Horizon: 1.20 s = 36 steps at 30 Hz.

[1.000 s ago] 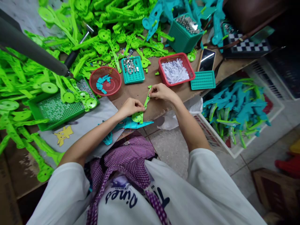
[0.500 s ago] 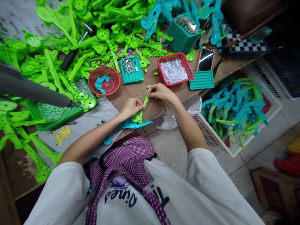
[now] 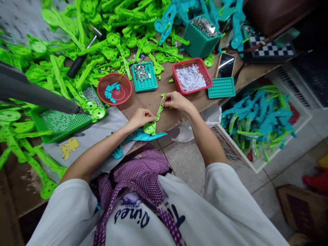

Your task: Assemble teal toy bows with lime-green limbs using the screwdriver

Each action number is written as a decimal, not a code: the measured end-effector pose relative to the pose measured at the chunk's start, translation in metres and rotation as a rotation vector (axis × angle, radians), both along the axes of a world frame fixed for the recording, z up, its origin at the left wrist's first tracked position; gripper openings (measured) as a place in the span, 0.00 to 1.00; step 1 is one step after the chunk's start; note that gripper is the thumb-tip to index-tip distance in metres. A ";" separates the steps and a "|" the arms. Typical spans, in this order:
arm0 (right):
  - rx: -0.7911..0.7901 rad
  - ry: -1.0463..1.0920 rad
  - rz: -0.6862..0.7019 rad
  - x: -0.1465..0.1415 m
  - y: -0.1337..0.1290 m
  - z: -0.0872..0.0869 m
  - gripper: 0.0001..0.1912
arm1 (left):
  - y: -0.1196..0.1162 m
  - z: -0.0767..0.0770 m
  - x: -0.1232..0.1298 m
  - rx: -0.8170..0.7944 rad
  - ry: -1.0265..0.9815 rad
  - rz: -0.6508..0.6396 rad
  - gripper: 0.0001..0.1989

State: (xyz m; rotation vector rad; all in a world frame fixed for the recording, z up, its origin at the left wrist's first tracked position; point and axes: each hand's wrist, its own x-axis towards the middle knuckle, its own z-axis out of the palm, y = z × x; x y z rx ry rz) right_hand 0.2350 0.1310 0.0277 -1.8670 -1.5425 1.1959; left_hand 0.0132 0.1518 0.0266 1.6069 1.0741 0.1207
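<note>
A long bright-green plastic part [image 3: 150,128] with a round disc at its lower end stands slantwise between my hands. My right hand [image 3: 176,101] pinches it near its narrow upper end. The fingers of my left hand [image 3: 141,118] are closed at its edge, just above the disc; whether they also hold something small is hidden. Under the disc lies a blue plastic part [image 3: 150,136] at the table's front edge, partly behind my left forearm.
Green parts are heaped at the back and left, with a hammer [image 3: 77,66] among them. A red round basket [image 3: 125,99], a teal tray [image 3: 145,89] of metal bits and a red basket [image 3: 193,89] of white strips stand ahead. A white crate [image 3: 258,167] is at right.
My left fingertips have shifted slightly down and left along the green part. My right hand keeps its pinch, and the view has barely moved.
</note>
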 end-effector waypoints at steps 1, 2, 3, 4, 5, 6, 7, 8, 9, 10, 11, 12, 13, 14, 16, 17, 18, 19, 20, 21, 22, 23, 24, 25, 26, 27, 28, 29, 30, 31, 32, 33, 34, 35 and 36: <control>0.005 -0.005 0.002 0.000 0.000 0.000 0.06 | 0.001 -0.002 0.000 -0.004 0.002 -0.001 0.07; 0.011 -0.010 0.006 0.000 0.000 -0.001 0.05 | 0.001 -0.003 0.000 -0.013 0.002 -0.001 0.07; 0.016 -0.014 0.010 0.000 0.000 -0.001 0.05 | 0.002 -0.005 0.000 -0.025 0.003 0.001 0.07; 0.019 -0.016 0.014 0.000 -0.001 0.000 0.05 | 0.003 -0.007 0.000 -0.039 0.005 0.002 0.07; 0.023 -0.019 0.017 0.000 -0.001 0.000 0.05 | 0.003 -0.007 0.000 -0.051 0.006 0.004 0.07; 0.026 -0.021 0.021 0.000 -0.002 0.000 0.05 | 0.004 -0.008 0.000 -0.060 0.006 0.003 0.07; 0.033 -0.026 0.026 0.000 -0.002 0.000 0.05 | 0.004 -0.008 0.000 -0.064 0.007 0.003 0.07; 0.043 -0.032 0.029 0.000 -0.003 0.000 0.05 | 0.004 -0.007 0.000 -0.065 0.005 0.002 0.06; 0.055 -0.039 0.032 0.000 -0.003 0.000 0.05 | 0.004 -0.006 0.000 -0.064 0.002 0.001 0.06; 0.068 -0.046 0.035 0.001 -0.003 -0.001 0.05 | 0.004 -0.005 0.000 -0.061 -0.002 -0.002 0.06; 0.079 -0.051 0.037 0.001 -0.003 -0.001 0.05 | 0.004 -0.004 0.000 -0.058 -0.007 -0.006 0.06; 0.086 -0.056 0.038 0.001 -0.003 -0.002 0.05 | 0.004 -0.004 0.000 -0.055 -0.011 -0.013 0.06; 0.089 -0.061 0.037 0.001 -0.003 -0.002 0.05 | 0.004 -0.003 0.000 -0.053 -0.014 -0.019 0.06; 0.088 -0.065 0.037 0.001 -0.004 -0.002 0.05 | 0.004 -0.003 0.000 -0.054 -0.016 -0.026 0.06; 0.085 -0.075 0.043 0.001 -0.004 -0.003 0.06 | 0.004 -0.003 -0.001 -0.057 -0.010 -0.032 0.06; 0.084 -0.078 0.046 0.001 -0.004 -0.002 0.06 | 0.004 -0.003 -0.001 -0.050 -0.001 -0.030 0.06; 0.085 -0.080 0.048 0.001 -0.004 -0.002 0.06 | 0.003 -0.003 0.000 -0.036 0.013 -0.025 0.06; 0.086 -0.079 0.049 0.001 -0.004 -0.002 0.06 | 0.002 -0.002 0.000 -0.016 0.030 -0.019 0.07; 0.087 -0.077 0.050 0.001 -0.004 -0.002 0.06 | 0.001 -0.002 0.001 0.007 0.046 -0.014 0.07; 0.088 -0.075 0.049 0.001 -0.004 -0.003 0.06 | 0.000 -0.001 0.002 0.028 0.058 -0.009 0.08; 0.088 -0.073 0.047 0.001 -0.004 -0.003 0.06 | -0.001 0.001 0.002 0.041 0.064 -0.006 0.09; 0.089 -0.072 0.046 0.001 -0.004 -0.003 0.07 | -0.002 0.001 0.003 0.049 0.064 -0.005 0.09; 0.092 -0.072 0.048 0.001 -0.004 -0.004 0.07 | -0.003 0.002 0.004 0.054 0.064 -0.004 0.10; 0.095 -0.072 0.051 0.001 -0.004 -0.005 0.07 | -0.003 0.003 0.005 0.059 0.060 -0.005 0.10; 0.097 -0.073 0.053 0.001 -0.003 -0.006 0.07 | -0.003 0.003 0.006 0.060 0.056 -0.008 0.11; 0.100 -0.073 0.056 0.001 -0.003 -0.007 0.07 | -0.002 0.002 0.006 0.060 0.052 -0.013 0.11; 0.101 -0.073 0.059 0.002 -0.003 -0.007 0.07 | -0.002 0.001 0.007 0.061 0.048 -0.019 0.11; 0.101 -0.072 0.060 0.002 -0.003 -0.008 0.07 | -0.001 0.001 0.008 0.059 0.046 -0.023 0.11; 0.100 -0.071 0.061 0.002 -0.003 -0.009 0.07 | 0.000 0.000 0.009 0.056 0.049 -0.025 0.10; 0.100 -0.071 0.062 0.003 -0.003 -0.009 0.07 | 0.001 0.000 0.010 0.054 0.057 -0.026 0.10; 0.102 -0.073 0.063 0.003 -0.003 -0.009 0.07 | 0.001 0.000 0.011 0.055 0.072 -0.025 0.10; 0.105 -0.076 0.064 0.003 -0.003 -0.009 0.07 | 0.002 0.001 0.012 0.059 0.088 -0.029 0.10; 0.109 -0.081 0.067 0.003 -0.003 -0.009 0.07 | 0.002 0.003 0.013 0.067 0.105 -0.040 0.09; 0.114 -0.087 0.070 0.003 -0.002 -0.009 0.07 | 0.003 0.005 0.013 0.084 0.120 -0.055 0.08; 0.118 -0.096 0.073 0.002 -0.002 -0.009 0.07 | 0.003 0.007 0.014 0.110 0.134 -0.072 0.07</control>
